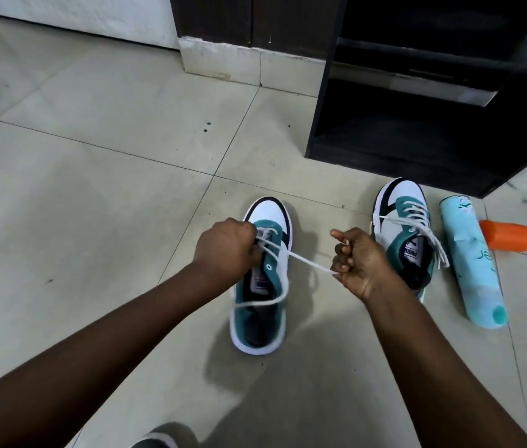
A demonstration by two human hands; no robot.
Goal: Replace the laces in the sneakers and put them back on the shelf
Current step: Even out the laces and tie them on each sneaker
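White lace [304,258] runs taut from the near sneaker [260,279] on the tiled floor [94,189] to the right hand [357,258], which pinches its end in curled fingers. Left hand [225,248] grips the lace at the eyelets. Second sneaker [401,234], already laced, stands beside a teal bottle [469,260], before the dark shelf [417,124].

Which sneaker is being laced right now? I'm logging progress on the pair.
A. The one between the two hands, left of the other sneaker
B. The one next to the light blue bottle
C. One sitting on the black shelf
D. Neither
A: the left hand and right hand both grip the white lace threaded in the near sneaker.
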